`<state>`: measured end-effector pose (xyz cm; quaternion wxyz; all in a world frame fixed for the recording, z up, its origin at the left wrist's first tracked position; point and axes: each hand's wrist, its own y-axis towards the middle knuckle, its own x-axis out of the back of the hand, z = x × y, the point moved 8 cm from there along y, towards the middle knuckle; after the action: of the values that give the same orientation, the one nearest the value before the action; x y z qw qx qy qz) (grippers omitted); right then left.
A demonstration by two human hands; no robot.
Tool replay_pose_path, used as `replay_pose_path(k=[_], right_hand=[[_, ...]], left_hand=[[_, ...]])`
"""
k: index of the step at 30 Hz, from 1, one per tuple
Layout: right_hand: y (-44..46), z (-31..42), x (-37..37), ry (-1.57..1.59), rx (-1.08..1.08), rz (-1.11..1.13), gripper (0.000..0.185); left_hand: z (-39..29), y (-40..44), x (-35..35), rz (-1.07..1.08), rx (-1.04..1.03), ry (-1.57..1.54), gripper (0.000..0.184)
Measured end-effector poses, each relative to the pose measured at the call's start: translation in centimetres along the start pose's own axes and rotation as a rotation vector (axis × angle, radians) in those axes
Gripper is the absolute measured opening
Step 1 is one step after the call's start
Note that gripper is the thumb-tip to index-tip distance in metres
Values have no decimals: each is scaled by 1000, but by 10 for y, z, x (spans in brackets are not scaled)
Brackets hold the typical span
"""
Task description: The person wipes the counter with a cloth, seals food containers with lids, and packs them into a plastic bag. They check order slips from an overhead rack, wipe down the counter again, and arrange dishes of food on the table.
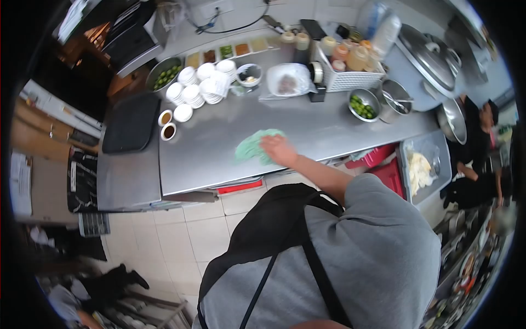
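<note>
My right hand (278, 149) presses a thin light-green cleaning cloth (251, 148) against the steel counter (213, 164), near its front edge. The fingers are bent over the cloth, which spreads out crumpled to the left of the hand and beyond it. My right arm reaches forward from a grey sleeve. My left hand does not show. Left of the cloth stand two small cups of dark sauce (168, 131) and several stacks of white cups (192, 96). Behind it lies a clear plastic bag (287, 80) with something brownish inside.
A black tray (131, 123) lies at the left. Limes fill a metal bowl (364, 105) on the right, beside a metal pot (395, 100). Sauce bottles stand in a white basket (350, 81). A grey bin (426, 164) sits below right. Other people (476, 142) are at the right.
</note>
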<state>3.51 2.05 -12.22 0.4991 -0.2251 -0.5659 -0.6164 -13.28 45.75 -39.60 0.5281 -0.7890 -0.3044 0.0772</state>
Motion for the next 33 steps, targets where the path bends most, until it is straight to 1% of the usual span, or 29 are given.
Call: replay_pose_path(k=[2,3,4,6,7,9,11,13,14,16,17,19,20,22,23,25,27,28,29,30,32,33], right_hand=[[-30,-58,39,-117,-177,54,19],[-80,-134,11,-134,-345,-122,14],[-86,-139,61,-186,-497,-1,16],[-126,-170,110,-365,-532,-199,21],[-138,-179,118,-374,-537,-203,21],[-157,-200,134,-477,-712,-239,19],[-147,-186,130,-542,-742,-248,19],[-132,-164,115,-435,-839,1,19],[-131,-145,118,-438,-840,-6,19],[-120,-104,113,-293,-612,21,18],[-122,-109,114,-295,-613,16,18],[-143,-146,117,-382,-856,94,34],[-147,-158,113,-381,-861,89,34],[-156,-178,130,-630,-934,-195,49],[-150,-182,126,-633,-938,-198,49],[-134,-175,106,-566,-973,-219,63],[-103,-152,73,-433,-910,-70,72],[-77,-119,70,-351,-837,65,77],[-64,-95,56,-215,-688,64,80],[-57,-73,25,-273,-545,29,77],[-46,-10,8,-265,-296,8,69],[-45,14,2,-199,-240,102,64]], left_hand=[[5,2,11,-15,25,28,34],[5,1,16,-22,38,41,34],[5,4,22,-29,42,51,34],[-1,7,30,-45,38,64,33],[-8,9,33,-55,26,63,33],[-22,11,36,-65,-4,67,32],[-36,16,39,-75,-37,59,32],[-49,20,39,-74,-68,53,31],[-54,22,37,-69,-84,52,31],[-64,25,34,-61,-106,49,30],[-67,25,32,-55,-112,51,30],[-67,28,30,-49,-114,59,30],[-64,29,30,-44,-110,65,29],[-57,33,28,-36,-99,79,29],[-55,33,26,-31,-93,84,29],[-46,36,26,-26,-70,95,28],[-44,38,26,-20,-55,108,28],[-43,38,26,-19,-52,116,28],[-43,38,27,-18,-48,121,27],[-43,38,26,-17,-45,123,27],[-46,38,25,-11,-46,136,27],[-50,39,24,-8,-48,144,26]])
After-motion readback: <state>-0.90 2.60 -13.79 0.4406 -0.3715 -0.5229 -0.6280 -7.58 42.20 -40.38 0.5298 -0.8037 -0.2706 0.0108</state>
